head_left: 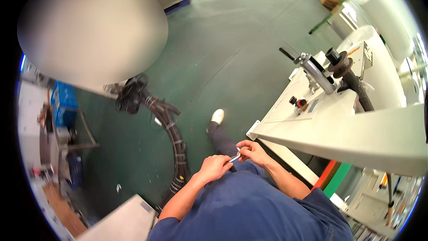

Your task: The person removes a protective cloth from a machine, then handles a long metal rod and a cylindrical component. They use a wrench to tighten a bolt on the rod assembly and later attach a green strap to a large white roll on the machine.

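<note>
The hands are meeting in front of the blue shirt point(272, 196), both pinching a slim, bent, silvery piece point(235, 157). The left hand point(215, 168) is gripping its lower-left end; the right hand point(253, 152) is pinching its upper-right end with the fingertips. The piece is being held in the air, short of the near-left corner of the machine's cream surface point(285, 116), and that corner is sitting close ahead of the right hand.

Near the left edge of the surface, a red-and-black knob point(299, 104) is standing; farther along, a metal cylinder point(317, 76) is leaning, its black handle reaching out past that edge. A dark spindle point(356, 91) is rising farther right.

Green floor point(240, 62) is spreading ahead, giving wide room between the surface's left edge and a curving dark cable bundle point(179, 151). The bundle is narrowing the room beside the left forearm. A pale shoe point(217, 116) is standing between them.
</note>
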